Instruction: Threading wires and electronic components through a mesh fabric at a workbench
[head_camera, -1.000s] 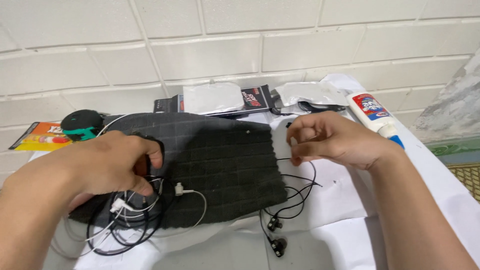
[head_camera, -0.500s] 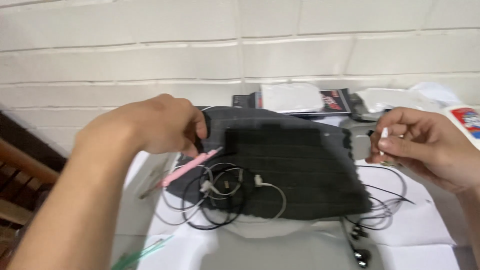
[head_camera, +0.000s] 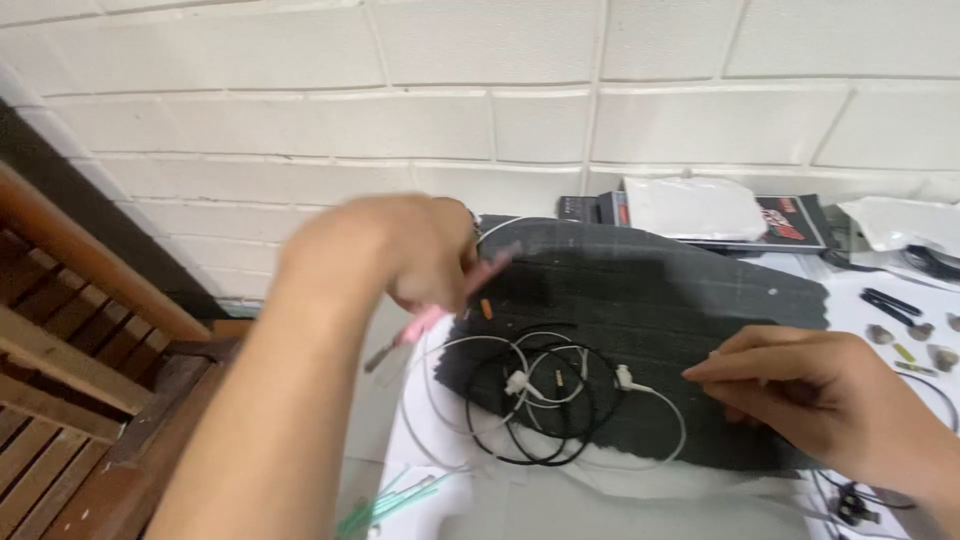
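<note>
Head view: left hand (head_camera: 400, 250) clamped on pink tool (head_camera: 440, 305), blurred; right hand (head_camera: 810, 395) pinched on white cable (head_camera: 650, 395). Coils (head_camera: 540, 400) best kept flat on dark mat (head_camera: 680, 300).

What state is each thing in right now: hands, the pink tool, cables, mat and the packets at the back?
left hand: raised over the mat, gripping the pink tool.
pink tool: held tilted, blurred.
right hand: resting on the mat, fingertips pinched together; what they pinch is too small to tell.
white and black cables: coiled loosely, tangled, lying on the mat.
dark mat: spread flat.
white packet: lying flat by the wall.
</note>
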